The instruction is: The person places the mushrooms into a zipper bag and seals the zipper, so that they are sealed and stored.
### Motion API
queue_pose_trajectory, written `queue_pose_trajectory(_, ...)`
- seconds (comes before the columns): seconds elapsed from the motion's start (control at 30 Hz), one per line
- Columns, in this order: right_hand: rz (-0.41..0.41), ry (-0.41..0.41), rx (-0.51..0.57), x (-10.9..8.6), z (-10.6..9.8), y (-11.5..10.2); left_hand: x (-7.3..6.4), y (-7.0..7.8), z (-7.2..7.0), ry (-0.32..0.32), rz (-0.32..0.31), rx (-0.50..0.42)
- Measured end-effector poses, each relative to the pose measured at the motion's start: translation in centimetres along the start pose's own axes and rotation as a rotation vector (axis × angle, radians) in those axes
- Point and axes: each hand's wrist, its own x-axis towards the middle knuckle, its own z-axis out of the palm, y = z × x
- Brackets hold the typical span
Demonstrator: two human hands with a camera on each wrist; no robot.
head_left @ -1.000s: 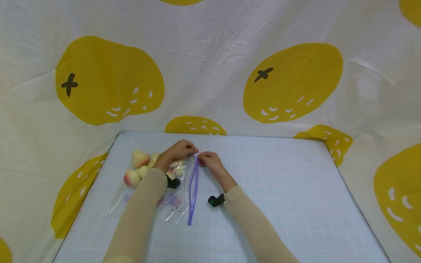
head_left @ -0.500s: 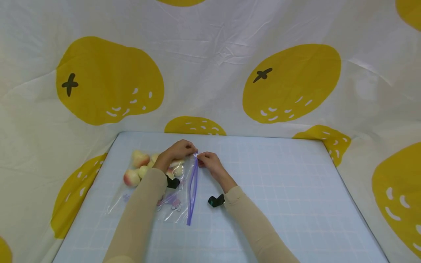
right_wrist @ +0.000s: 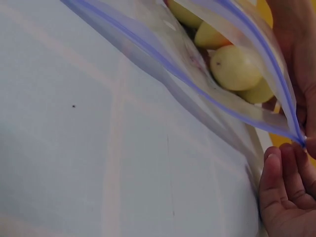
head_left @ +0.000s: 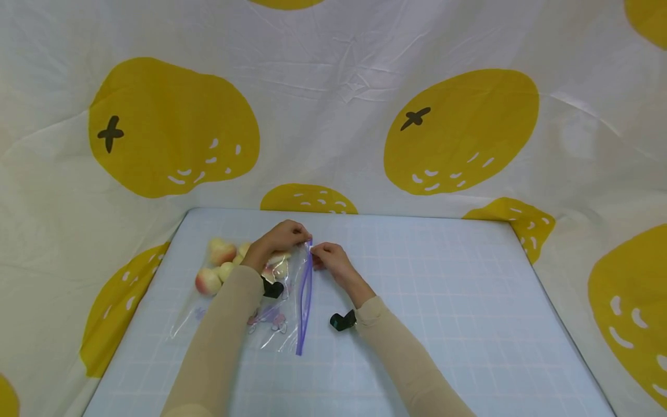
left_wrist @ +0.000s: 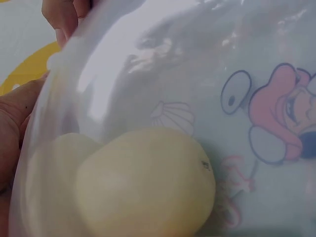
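A clear zip-lock bag (head_left: 271,339) with a purple zip strip (head_left: 301,324) and printed cartoon figures lies on the left half of the table. Inside are several pale yellow peaches (head_left: 208,282) with a red blush, seen through the film in the left wrist view as a large peach (left_wrist: 148,180). My left hand (head_left: 283,237) reaches over the bag and pinches the strip's far end. Just beside it, my right hand (head_left: 336,263) pinches the strip with curled fingers. In the right wrist view, the bag's mouth gapes between two purple strips (right_wrist: 197,91), with peaches (right_wrist: 234,68) behind.
The table (head_left: 443,324) has a pale blue checked cover. Behind it and at both sides hangs a white cloth (head_left: 323,127) with large yellow fruit prints. Black wrist mounts (head_left: 342,320) show at the sleeve cuffs.
Both hands and the bag's zip strip have shifted very slightly to the left. The hold on the strip looks the same, and the peaches stay in place.
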Motion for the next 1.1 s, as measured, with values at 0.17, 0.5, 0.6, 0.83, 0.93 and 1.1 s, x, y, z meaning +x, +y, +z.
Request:
queue_pose_trajectory(0.17,-0.003,-0.007,0.007,-0.2,0.1,0.1,0.0,0.1,0.0,0.001,-0.036,-0.015)
queue_pose_trajectory(0.5,-0.013,-0.017,-0.001,-0.8,0.2,0.0,-0.2,0.5,0.1,0.01,-0.087,-0.105)
queue_pose_trajectory(0.6,-0.02,-0.022,0.003,-0.9,0.2,0.0,-0.2,0.5,0.2,0.018,-0.084,-0.123)
queue_pose_trajectory(0.83,-0.03,-0.04,0.028,-1.0,0.4,0.6,-0.5,0.7,0.1,0.038,-0.083,-0.132)
queue_pose_trajectory(0.93,-0.029,-0.041,0.028,-1.2,0.5,0.7,-0.6,1.0,0.1,0.04,-0.082,-0.145)
queue_pose_trajectory(1.1,-0.025,-0.038,0.009,-1.6,0.6,0.9,-0.7,1.2,-0.1,0.036,-0.086,-0.145)
